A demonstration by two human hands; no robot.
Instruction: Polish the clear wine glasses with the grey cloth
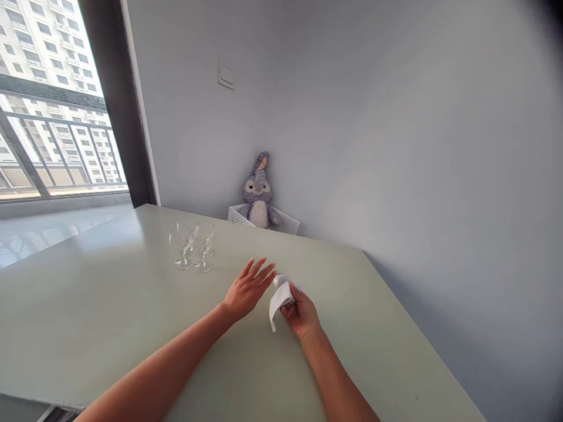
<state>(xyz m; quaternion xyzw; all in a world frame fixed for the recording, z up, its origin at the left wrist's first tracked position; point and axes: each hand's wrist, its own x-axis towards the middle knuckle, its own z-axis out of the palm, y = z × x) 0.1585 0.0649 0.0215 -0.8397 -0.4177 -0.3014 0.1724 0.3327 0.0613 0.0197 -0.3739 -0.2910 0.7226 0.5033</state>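
My right hand (301, 312) is closed on a folded white cloth (280, 297), thumb on top, with one flap hanging down on the left. My left hand (248, 289) hovers just left of the cloth, palm down, its fingers spread and holding nothing. Farther left on the pale green table (132, 328) stand several clear stemmed glasses (203, 249), upright and close together. Their outlines overlap, so the ones behind are partly hidden.
Behind the table's far edge, a plush rabbit (258, 199) sits in a white perforated basket (288, 224) in the corner. Grey walls rise behind and to the right. A light switch (226, 74) is on the wall; a window with a railing is at left.
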